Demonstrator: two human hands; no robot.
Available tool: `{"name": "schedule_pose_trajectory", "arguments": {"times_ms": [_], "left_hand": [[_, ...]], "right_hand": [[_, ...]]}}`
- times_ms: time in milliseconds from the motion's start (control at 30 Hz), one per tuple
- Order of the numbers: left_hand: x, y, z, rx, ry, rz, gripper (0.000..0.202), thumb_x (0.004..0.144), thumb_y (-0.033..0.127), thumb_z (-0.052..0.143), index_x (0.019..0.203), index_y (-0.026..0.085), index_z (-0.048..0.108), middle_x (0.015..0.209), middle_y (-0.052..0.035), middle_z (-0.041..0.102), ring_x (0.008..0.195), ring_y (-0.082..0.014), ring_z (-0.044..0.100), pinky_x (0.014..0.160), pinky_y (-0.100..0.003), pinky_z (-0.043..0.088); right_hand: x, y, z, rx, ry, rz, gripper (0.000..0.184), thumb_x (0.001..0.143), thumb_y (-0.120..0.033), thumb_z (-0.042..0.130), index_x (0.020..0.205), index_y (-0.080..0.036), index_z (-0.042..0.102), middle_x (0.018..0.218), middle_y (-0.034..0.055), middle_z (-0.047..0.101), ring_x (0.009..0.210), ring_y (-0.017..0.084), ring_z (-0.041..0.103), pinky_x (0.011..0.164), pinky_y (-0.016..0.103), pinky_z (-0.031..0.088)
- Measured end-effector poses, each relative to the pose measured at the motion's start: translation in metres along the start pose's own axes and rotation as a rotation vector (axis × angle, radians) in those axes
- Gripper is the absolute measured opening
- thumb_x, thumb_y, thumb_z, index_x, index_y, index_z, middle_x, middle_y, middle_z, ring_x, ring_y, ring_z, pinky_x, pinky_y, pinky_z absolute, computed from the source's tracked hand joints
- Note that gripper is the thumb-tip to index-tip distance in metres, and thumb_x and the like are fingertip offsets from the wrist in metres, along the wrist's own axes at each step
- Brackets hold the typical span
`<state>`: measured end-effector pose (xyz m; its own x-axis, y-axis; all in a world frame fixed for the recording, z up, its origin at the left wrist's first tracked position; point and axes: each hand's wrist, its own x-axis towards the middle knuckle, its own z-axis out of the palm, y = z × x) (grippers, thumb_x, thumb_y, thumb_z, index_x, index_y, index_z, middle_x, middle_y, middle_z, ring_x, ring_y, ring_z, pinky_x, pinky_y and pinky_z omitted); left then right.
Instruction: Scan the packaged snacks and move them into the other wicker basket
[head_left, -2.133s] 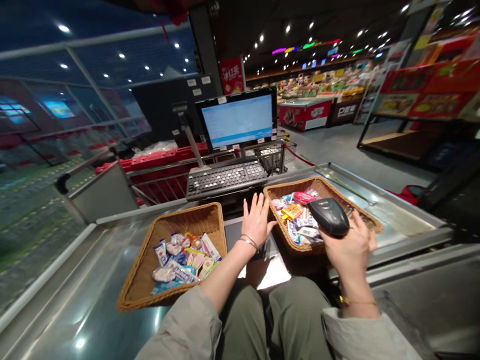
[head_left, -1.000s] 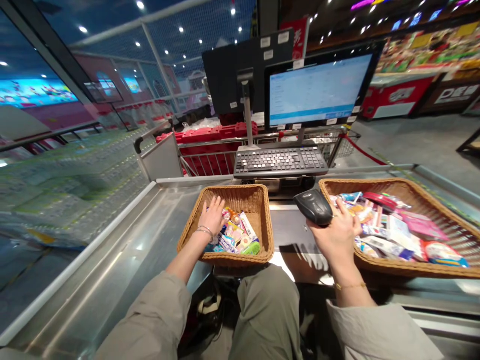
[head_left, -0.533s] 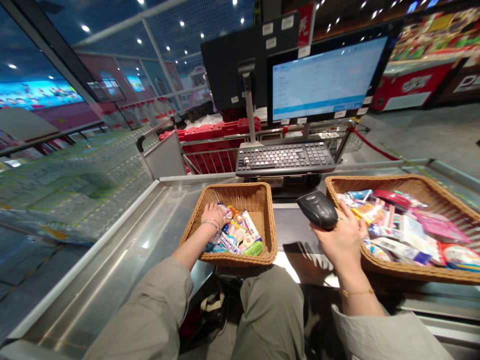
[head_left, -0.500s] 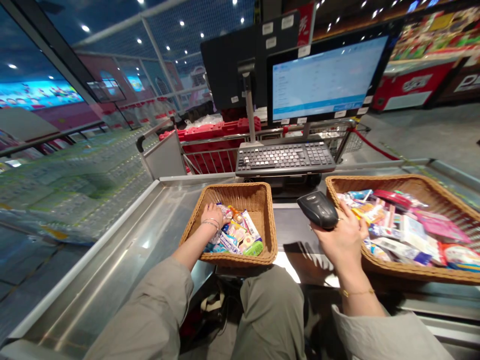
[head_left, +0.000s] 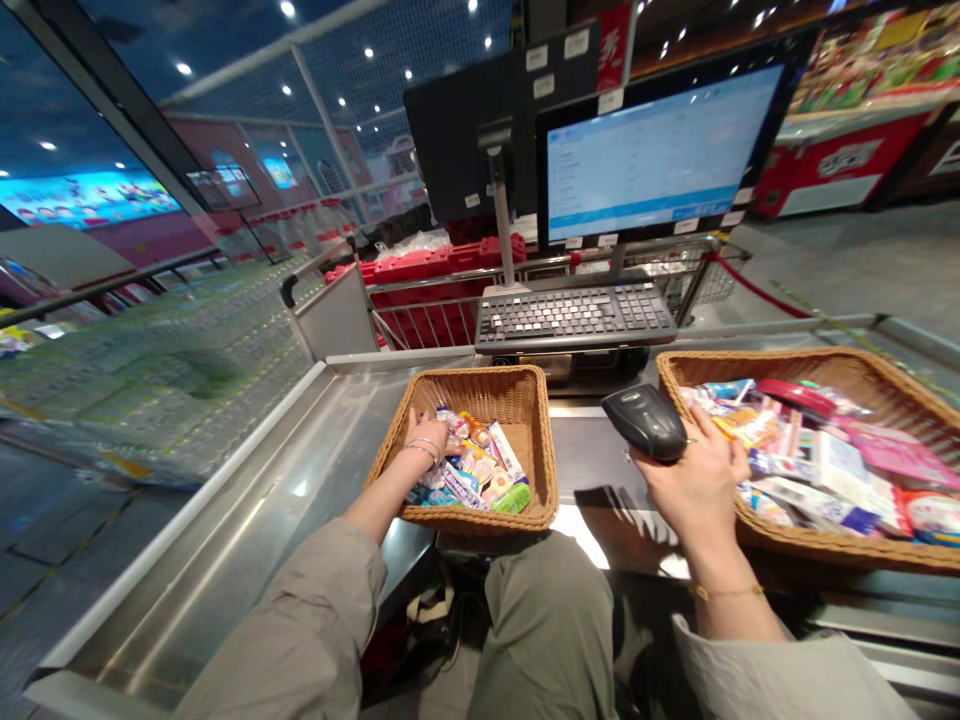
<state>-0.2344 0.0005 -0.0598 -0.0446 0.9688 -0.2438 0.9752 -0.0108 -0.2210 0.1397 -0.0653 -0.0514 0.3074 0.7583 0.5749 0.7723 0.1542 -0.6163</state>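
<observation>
My left hand [head_left: 427, 434] reaches into the left wicker basket [head_left: 549, 455], its fingers apart over the small wrapped snacks [head_left: 480, 465]; some fingertips are hidden among them. A shiny packet [head_left: 454, 424] lies right beside these fingers. To the right, a black barcode scanner [head_left: 643, 420] is gripped in my right hand [head_left: 701, 470], its head pointing left. That hand is at the near left edge of the right wicker basket [head_left: 847, 545], which holds many packaged goods, among them a white box [head_left: 832, 462] and a pink packet [head_left: 896, 450].
Behind the baskets stand a keyboard [head_left: 577, 315] and a lit monitor [head_left: 660, 150]. The metal counter [head_left: 277, 480] has a raised rim on the left. Beyond it are a cart with red crates [head_left: 442, 265] and stacked bottle packs [head_left: 150, 370].
The fingers of my left hand have spread a little over the snacks. My right hand keeps its hold on the scanner. The whole view has shifted slightly.
</observation>
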Motion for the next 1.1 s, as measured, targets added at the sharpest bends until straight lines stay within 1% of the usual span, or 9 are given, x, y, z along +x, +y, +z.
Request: {"name": "schedule_pose_trajectory", "arguments": {"times_ms": [67, 133, 200, 300, 467, 600, 733, 967, 1100], "left_hand": [[-0.004, -0.002, -0.002, -0.027, -0.017, 0.040, 0.053, 0.080, 0.057, 0.077, 0.120, 0.024, 0.071, 0.129, -0.0134, 0.072, 0.142, -0.0369, 0.048, 0.125, -0.063, 0.010], [-0.007, -0.005, -0.004, -0.058, -0.049, 0.070, 0.057, 0.076, 0.052, 0.082, 0.125, 0.026, 0.069, 0.127, -0.0107, 0.073, 0.132, -0.0325, 0.059, 0.124, -0.052, 0.025], [-0.010, -0.008, -0.005, -0.084, -0.083, 0.079, 0.065, 0.073, 0.048, 0.084, 0.131, 0.025, 0.066, 0.126, -0.0095, 0.074, 0.122, -0.0292, 0.066, 0.114, -0.039, 0.042], [-0.013, -0.012, -0.007, -0.102, -0.113, 0.064, 0.069, 0.073, 0.046, 0.084, 0.134, 0.023, 0.062, 0.125, -0.0098, 0.074, 0.118, -0.0279, 0.069, 0.100, -0.031, 0.052], [-0.014, -0.005, -0.010, -0.089, -0.144, 0.019, 0.069, 0.077, 0.056, 0.076, 0.131, 0.016, 0.060, 0.123, -0.0154, 0.074, 0.114, -0.0306, 0.070, 0.096, -0.034, 0.054], [-0.014, 0.008, -0.011, -0.057, -0.143, -0.016, 0.062, 0.083, 0.051, 0.069, 0.132, 0.015, 0.058, 0.131, -0.0190, 0.068, 0.120, -0.0326, 0.067, 0.101, -0.040, 0.052], [-0.015, 0.018, -0.009, -0.036, -0.149, -0.025, 0.069, 0.075, 0.046, 0.073, 0.135, 0.017, 0.056, 0.139, -0.0210, 0.061, 0.128, -0.0360, 0.061, 0.107, -0.045, 0.048], [-0.005, 0.015, -0.009, -0.065, -0.168, -0.037, 0.069, 0.071, 0.050, 0.076, 0.128, 0.019, 0.057, 0.131, -0.0221, 0.065, 0.124, -0.0416, 0.062, 0.112, -0.062, 0.038], [-0.005, 0.009, -0.010, -0.136, -0.153, 0.031, 0.080, 0.058, 0.051, 0.087, 0.126, 0.022, 0.057, 0.133, -0.0160, 0.063, 0.120, -0.0377, 0.065, 0.109, -0.053, 0.045]], "right_hand": [[0.000, 0.000, 0.000, 0.005, 0.004, -0.003, 0.035, 0.079, -0.044, 0.056, 0.102, -0.022, 0.070, 0.113, 0.0110, 0.075, 0.133, 0.035, 0.053, 0.118, 0.065, 0.020], [0.001, 0.000, 0.000, 0.011, 0.006, -0.006, 0.035, 0.078, -0.044, 0.057, 0.102, -0.022, 0.070, 0.115, 0.0116, 0.074, 0.132, 0.035, 0.053, 0.118, 0.065, 0.020], [0.001, 0.000, -0.001, 0.013, -0.001, -0.007, 0.034, 0.078, -0.044, 0.058, 0.101, -0.022, 0.070, 0.116, 0.0119, 0.073, 0.132, 0.035, 0.052, 0.118, 0.064, 0.021], [0.000, 0.000, -0.002, 0.009, -0.016, 0.001, 0.034, 0.079, -0.045, 0.057, 0.100, -0.022, 0.070, 0.114, 0.0117, 0.074, 0.134, 0.034, 0.051, 0.118, 0.064, 0.020], [0.000, 0.001, -0.002, 0.010, -0.010, 0.000, 0.038, 0.079, -0.047, 0.056, 0.102, -0.021, 0.071, 0.116, 0.0123, 0.075, 0.134, 0.035, 0.052, 0.118, 0.064, 0.020], [0.000, 0.003, -0.001, 0.005, 0.008, 0.001, 0.041, 0.078, -0.049, 0.056, 0.103, -0.020, 0.072, 0.115, 0.0133, 0.075, 0.134, 0.035, 0.053, 0.117, 0.064, 0.022], [0.000, 0.004, -0.001, 0.004, 0.014, -0.004, 0.040, 0.078, -0.049, 0.056, 0.102, -0.021, 0.071, 0.115, 0.0133, 0.075, 0.134, 0.035, 0.053, 0.117, 0.064, 0.022], [-0.001, 0.009, -0.001, -0.009, 0.033, -0.030, 0.040, 0.079, -0.046, 0.058, 0.108, -0.021, 0.070, 0.121, 0.0140, 0.073, 0.133, 0.035, 0.054, 0.116, 0.065, 0.024], [0.000, 0.008, -0.002, 0.012, 0.040, -0.041, 0.037, 0.079, -0.045, 0.059, 0.104, -0.021, 0.071, 0.118, 0.0137, 0.074, 0.133, 0.035, 0.054, 0.115, 0.065, 0.025]]}}
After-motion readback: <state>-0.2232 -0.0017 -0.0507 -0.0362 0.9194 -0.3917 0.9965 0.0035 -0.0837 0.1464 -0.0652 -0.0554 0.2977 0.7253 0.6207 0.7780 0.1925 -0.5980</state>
